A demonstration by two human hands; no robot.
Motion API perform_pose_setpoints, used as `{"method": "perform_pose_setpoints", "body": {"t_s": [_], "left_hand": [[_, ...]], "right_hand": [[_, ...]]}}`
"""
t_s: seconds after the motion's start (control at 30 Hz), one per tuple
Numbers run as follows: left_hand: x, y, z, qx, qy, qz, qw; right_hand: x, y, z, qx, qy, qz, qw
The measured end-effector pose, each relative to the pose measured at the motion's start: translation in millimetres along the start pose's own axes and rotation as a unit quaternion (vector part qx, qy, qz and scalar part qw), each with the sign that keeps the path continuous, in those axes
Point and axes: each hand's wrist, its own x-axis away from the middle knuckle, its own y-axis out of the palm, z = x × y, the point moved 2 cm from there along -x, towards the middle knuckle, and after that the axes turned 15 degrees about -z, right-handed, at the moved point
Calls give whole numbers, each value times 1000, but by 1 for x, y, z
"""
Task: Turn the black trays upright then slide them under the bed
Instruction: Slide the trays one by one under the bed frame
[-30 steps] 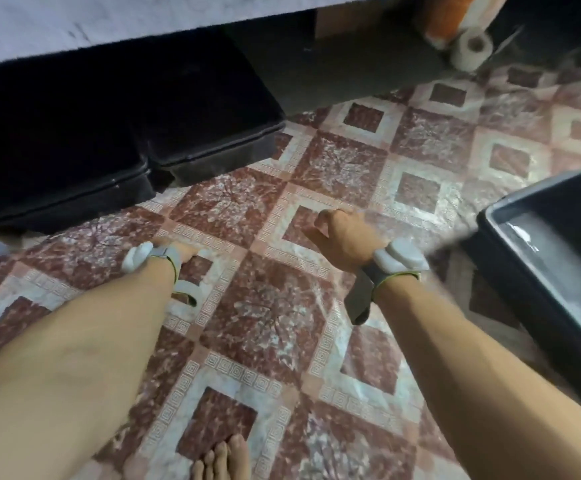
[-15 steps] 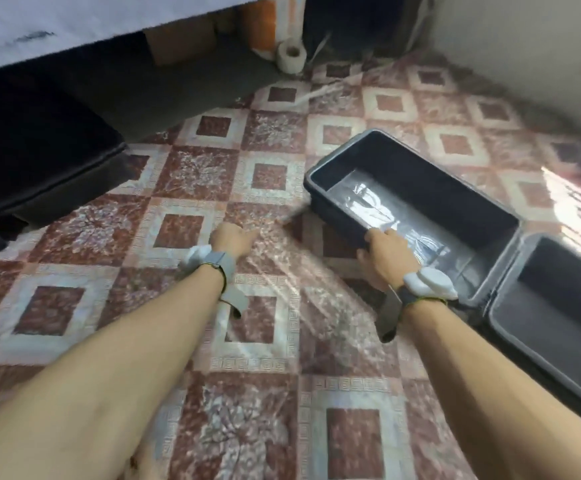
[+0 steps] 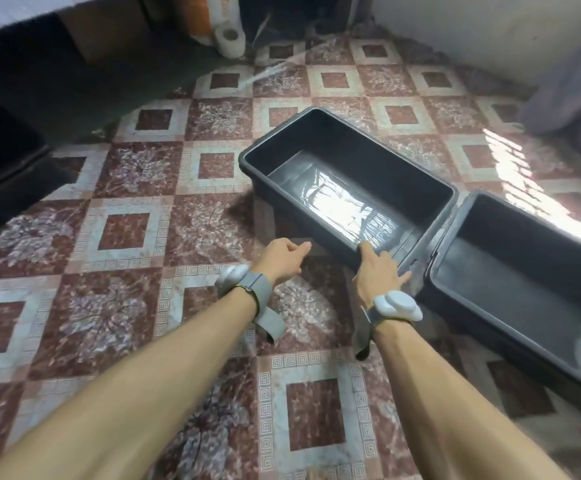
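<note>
Standing mouth-up on the tiled floor (image 3: 126, 306), right of the bed (image 3: 74, 64): first black tray (image 3: 368, 150), one hand on its rim.

Bed's dark gap lies left and away from both hands. The tray's long axis runs far-left to near-right, short end toward that gap, so I judge the push goes left-and-away. Count: two trays in the open, second black tray (image 3: 524, 244) just beside the first's right end, contact unresolved; one dark form under the bed, unidentifiable. Right hand (image 3: 379, 271) is nearer, fingers spread on the near rim by the right corner, not curled round it. Left hand (image 3: 282, 258) is empty, fingers loosely bent, just short of the near wall. One paper roll (image 3: 229, 38).
</note>
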Motion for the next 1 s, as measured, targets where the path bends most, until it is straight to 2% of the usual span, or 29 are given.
{"method": "perform_pose_setpoints", "body": {"t_s": [0.17,0.4,0.57,0.67,0.73,0.8,0.83,0.9,1.0], "left_hand": [[0,-2,6,90,2,40,995],[8,-30,-8,193,-54,86,976],[12,-65,-32,252,-50,142,956],[14,-95,-41,308,-44,159,937],[14,-117,-47,327,-46,162,930],[13,-138,-52,340,-49,161,925],[10,-149,-57,340,-52,163,925],[6,-160,-64,325,-57,172,928],[-8,-187,-82,268,-63,217,937]], "right_hand": [[13,6,-30,-16,-38,-21,999],[29,23,-83,19,-130,-60,990],[22,28,-113,70,-264,-128,953],[16,28,-135,-13,-337,-91,937],[11,24,-148,-86,-326,-9,941],[5,18,-163,-151,-250,62,954],[0,18,-172,-185,-190,53,963],[-10,22,-184,-234,-93,-22,968],[-22,29,-210,-266,-41,-85,959]]}}
